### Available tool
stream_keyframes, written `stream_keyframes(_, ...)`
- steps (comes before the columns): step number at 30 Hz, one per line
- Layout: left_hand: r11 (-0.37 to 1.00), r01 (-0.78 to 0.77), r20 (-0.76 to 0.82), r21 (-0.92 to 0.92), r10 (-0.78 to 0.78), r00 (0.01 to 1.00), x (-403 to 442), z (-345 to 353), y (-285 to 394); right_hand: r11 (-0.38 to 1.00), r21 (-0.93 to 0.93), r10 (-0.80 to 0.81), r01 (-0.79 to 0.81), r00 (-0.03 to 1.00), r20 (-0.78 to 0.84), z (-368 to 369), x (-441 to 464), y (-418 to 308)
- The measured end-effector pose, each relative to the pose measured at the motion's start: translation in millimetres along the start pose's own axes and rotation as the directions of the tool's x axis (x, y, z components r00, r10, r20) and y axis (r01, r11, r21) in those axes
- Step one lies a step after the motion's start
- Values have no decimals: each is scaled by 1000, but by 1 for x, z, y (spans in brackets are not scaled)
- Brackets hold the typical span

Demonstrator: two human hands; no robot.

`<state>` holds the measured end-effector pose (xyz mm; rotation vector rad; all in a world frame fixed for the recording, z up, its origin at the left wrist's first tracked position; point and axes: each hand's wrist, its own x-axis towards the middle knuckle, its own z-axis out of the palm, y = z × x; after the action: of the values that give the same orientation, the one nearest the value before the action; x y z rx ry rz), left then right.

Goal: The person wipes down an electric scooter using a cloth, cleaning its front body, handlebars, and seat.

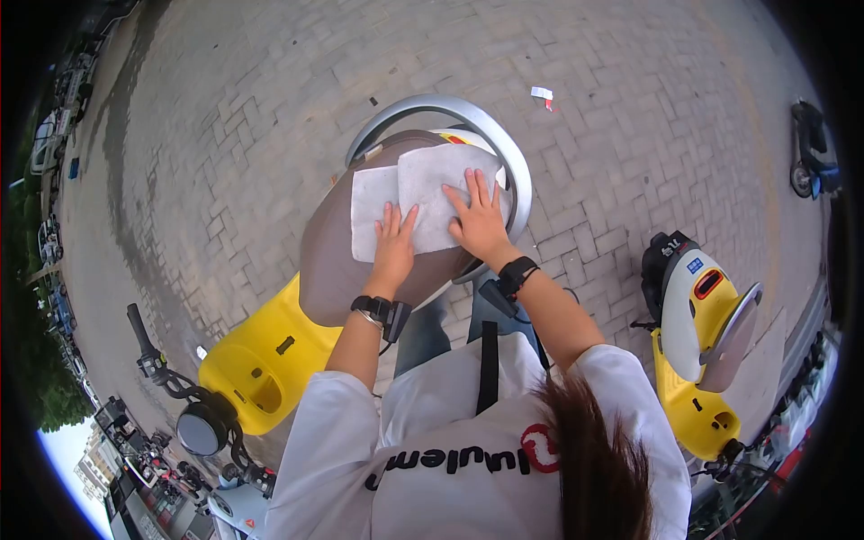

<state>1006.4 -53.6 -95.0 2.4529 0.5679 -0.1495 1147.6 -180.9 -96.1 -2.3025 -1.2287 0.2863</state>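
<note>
A light grey-white cloth (423, 180) lies spread over the brown seat (337, 243) of a yellow scooter (279, 360). It looks like two overlapping layers or pieces; I cannot tell which. My left hand (393, 250) rests on its nearer left part, fingers stretched out. Further right, my right hand (480, 223) presses flat on the cloth with fingers spread. Neither hand grips the cloth. Behind the seat curves a grey grab rail (515, 171), close to my right fingertips. Both wrists wear black straps with small devices.
At the left are the scooter's handlebar (148, 351) and round headlight (202, 428). A second yellow scooter (697, 310) stands at the right, and a dark scooter (810, 148) farther off. Litter (542, 94) lies on the brick paving (612, 171). Parked vehicles line the left edge.
</note>
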Motion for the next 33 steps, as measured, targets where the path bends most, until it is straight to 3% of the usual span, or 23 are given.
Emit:
stream_keyframes(2, 1000, 17, 20, -4, -17, 1000, -38, 2, -20, 986, -149, -59, 74, 993, 99, 15, -28, -27)
stream_keyframes(3, 999, 43, 26, 9, -43, 999, -59, 4, -35, 985, -157, -58, 73, 993, 100, 28, -43, -44)
stream_keyframes(5, 997, 75, 22, 14, -75, 997, -99, 7, -63, 989, -59, -114, 133, 961, 252, 51, -65, -80)
stream_keyframes(9, 990, 104, 98, 95, -114, 989, -149, -3, -96, 985, -104, -105, 139, 954, 282, 79, -73, -122)
stream_keyframes(11, 996, 86, 98, 33, -89, 991, -158, -6, -103, 945, -187, -194, 270, 918, 347, 84, -72, -124)
stream_keyframes(17, 981, 126, 98, -147, -112, 989, -135, 4, -105, 935, -238, -171, 262, 923, 345, 74, -68, -117)
stream_keyframes(20, 952, 47, 32, -301, -39, 999, -121, 25, -90, 961, -233, -87, 149, 962, 259, 70, -70, -97)
stream_keyframes(23, 958, -8, 81, -287, 33, 996, -117, 34, -42, 946, -307, -66, 102, 990, 127, 51, -82, -62)
stream_keyframes(27, 978, -3, 10, -210, 5, 1000, -121, 40, -34, 956, -280, -50, 89, 989, 142, 43, -97, -50)
stream_keyframes(29, 999, -35, 72, -37, 38, 997, -130, 36, -52, 982, -188, -16, 34, 995, 98, 55, -97, -67)
stream_keyframes(31, 987, 90, -79, 129, -81, 994, -153, 32, -72, 978, -97, -159, 183, 963, 217, 69, -94, -92)
stream_keyframes(33, 966, 255, -135, -48, -259, 956, -184, 21, -94, 940, -70, -288, 334, 886, 364, 96, -89, -124)
